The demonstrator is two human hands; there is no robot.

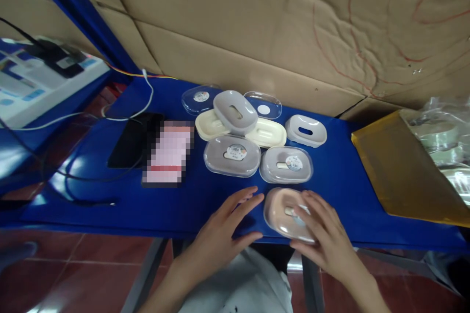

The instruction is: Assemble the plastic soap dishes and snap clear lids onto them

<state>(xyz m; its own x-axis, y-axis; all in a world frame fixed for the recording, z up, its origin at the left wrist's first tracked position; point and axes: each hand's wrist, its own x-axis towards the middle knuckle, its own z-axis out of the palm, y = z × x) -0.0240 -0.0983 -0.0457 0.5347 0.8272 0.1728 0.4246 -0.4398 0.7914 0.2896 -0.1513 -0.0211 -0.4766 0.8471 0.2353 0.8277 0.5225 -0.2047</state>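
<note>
A pinkish-beige soap dish [281,210] under a clear lid lies near the front edge of the blue table. My right hand [325,230] rests over its right side, with the thumb at the front edge and the fingers on the lid, gripping it. Just left of the dish, my left hand [229,222] is held with its fingers apart and nothing in them. Behind are two lidded grey dishes with labels, one on the left [216,156] and one on the right [271,164]. An uncovered grey dish [227,105] sits across cream dish parts [273,133].
Clear lids [191,102] and another grey dish [317,132] are farther back. A phone [169,151], a black object [128,144] and cables lie left. On the right stands a yellow-brown box [389,171] beside plastic-wrapped items. Cardboard [238,24] lines the back.
</note>
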